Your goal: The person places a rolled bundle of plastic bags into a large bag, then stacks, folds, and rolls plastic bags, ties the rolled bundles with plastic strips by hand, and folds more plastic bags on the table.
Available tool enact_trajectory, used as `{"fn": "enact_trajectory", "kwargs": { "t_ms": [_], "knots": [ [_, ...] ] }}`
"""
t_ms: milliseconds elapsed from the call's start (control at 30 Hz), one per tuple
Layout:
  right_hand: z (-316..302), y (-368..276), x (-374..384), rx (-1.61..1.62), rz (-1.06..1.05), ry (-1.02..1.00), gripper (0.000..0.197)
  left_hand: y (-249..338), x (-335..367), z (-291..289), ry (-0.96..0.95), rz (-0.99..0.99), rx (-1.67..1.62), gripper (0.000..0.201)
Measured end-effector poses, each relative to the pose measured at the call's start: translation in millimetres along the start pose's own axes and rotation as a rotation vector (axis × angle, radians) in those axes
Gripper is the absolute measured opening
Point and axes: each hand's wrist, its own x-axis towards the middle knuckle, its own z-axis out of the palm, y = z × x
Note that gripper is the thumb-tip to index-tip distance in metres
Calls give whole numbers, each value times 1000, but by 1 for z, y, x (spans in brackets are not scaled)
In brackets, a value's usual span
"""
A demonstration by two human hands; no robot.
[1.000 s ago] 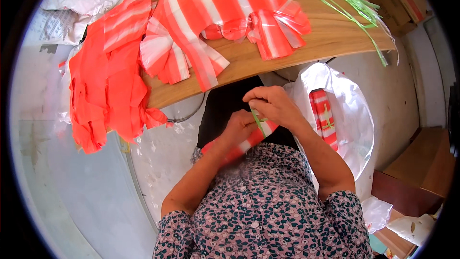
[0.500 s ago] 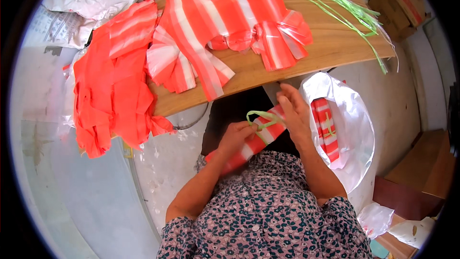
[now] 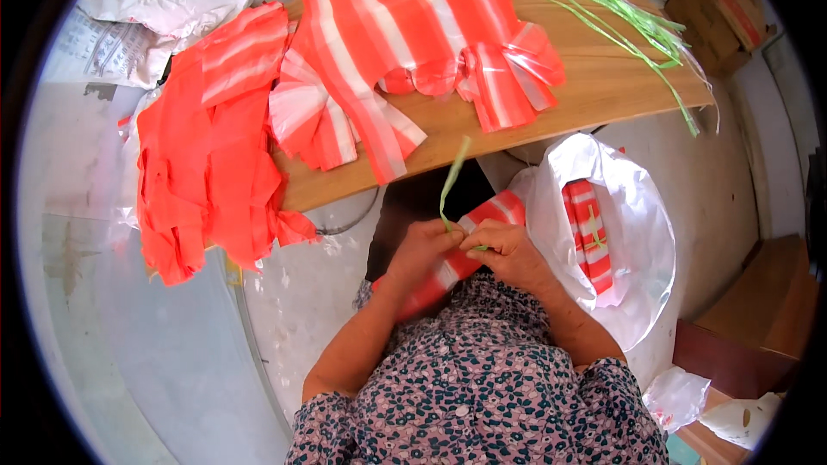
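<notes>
Across my lap lies a folded bundle of red-and-white striped plastic bags (image 3: 504,207). Over its middle my left hand (image 3: 428,247) is closed on a green plastic tie strip (image 3: 453,174), whose loose end sticks up above the fingers. Right beside it, my right hand (image 3: 506,251) pinches another short piece of the green strip against the bundle. The two hands nearly touch, and any knot between them is hidden by the fingers. To the right, a white sack (image 3: 642,232) stands open with a tied striped bundle (image 3: 587,232) inside.
On the wooden table (image 3: 603,77) ahead lie striped plastic bags (image 3: 405,17), and at its left end a pile of red bags (image 3: 198,155) hangs over the edge. Green strips (image 3: 594,13) lie at the far right. A brown box (image 3: 741,327) stands right of the sack.
My right hand has come down and left from the bundle's far end to beside my left hand. The green loop is now drawn in, with one end standing up.
</notes>
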Motion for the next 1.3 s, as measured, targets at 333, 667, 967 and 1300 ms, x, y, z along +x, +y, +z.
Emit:
{"fn": "enact_trajectory", "kwargs": {
  "t_ms": [333, 667, 967, 1300],
  "knots": [
    [-7, 42, 3, 100, 293, 110, 18, -13, 9, -4, 15, 478, 612, 11],
    [12, 58, 3, 171, 233, -123, 33, -13, 12, 8, 178, 971, 894, 17],
    [21, 43, -1, 401, 353, 108, 28, -13, 10, 11, 234, 1020, 883, 17],
    [10, 20, 2, 43, 297, 168, 12, -16, 10, 9, 264, 992, 949, 19]
  ]
}}
